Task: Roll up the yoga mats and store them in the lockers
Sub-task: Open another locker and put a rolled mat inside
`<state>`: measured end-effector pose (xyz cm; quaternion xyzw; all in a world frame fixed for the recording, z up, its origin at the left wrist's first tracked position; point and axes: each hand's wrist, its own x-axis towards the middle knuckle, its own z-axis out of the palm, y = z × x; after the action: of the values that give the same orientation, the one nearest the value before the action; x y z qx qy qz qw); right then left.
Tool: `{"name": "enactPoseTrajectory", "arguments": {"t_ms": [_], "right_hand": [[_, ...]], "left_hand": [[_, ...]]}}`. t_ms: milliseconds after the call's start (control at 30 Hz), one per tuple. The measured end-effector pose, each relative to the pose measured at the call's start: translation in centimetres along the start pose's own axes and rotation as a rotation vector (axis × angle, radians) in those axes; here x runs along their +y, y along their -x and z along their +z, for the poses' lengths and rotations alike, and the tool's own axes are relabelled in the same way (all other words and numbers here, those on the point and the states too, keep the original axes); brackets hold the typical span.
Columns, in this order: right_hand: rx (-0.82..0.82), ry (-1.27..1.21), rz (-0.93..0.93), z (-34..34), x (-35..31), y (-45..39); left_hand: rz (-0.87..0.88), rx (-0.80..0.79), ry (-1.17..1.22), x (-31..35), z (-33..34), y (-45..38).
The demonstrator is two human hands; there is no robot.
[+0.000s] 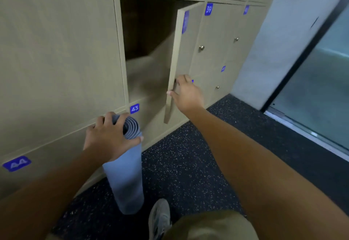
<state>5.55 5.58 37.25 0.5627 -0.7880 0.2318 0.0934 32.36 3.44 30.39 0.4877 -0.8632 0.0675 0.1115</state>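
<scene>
At the bottom edge a grey shoe (159, 219) is seen on the dark speckled floor (188, 164). Just beside it, a rolled blue-grey yoga mat (126, 179) is stood upright on the floor, close to the lower lockers. Its top end is gripped by the left hand (108, 137), with the fingers curled over the roll and the thumb pressed on its side. Further away, the edge of an open locker door (181, 64) is held by the right hand (186, 94), the thumb placed on the door's edge. Behind the door the open locker (147, 51) is seen, dark inside. Blue number tags 43 (134, 108), 44 (17, 163) and 39 (208, 9) are fixed on neighbouring doors.
</scene>
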Motion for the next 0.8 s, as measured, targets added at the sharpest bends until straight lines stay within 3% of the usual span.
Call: {"name": "enactPoseTrajectory", "arguments": {"t_ms": [333,533,800], "right_hand": [[-0.011,0.196,0.155,-3.8,5.1,2.3],[0.093,0.152,0.417,-5.0,11.0,4.1],[-0.141,0.318,0.585,-4.0,15.2,5.0]], "left_hand": [[0.009,-0.026,0.022,0.3,-0.2,0.5],[0.007,-0.020,0.059,0.9,-0.4,0.3],[0.003,-0.027,0.060,1.7,-0.4,-0.5]]}}
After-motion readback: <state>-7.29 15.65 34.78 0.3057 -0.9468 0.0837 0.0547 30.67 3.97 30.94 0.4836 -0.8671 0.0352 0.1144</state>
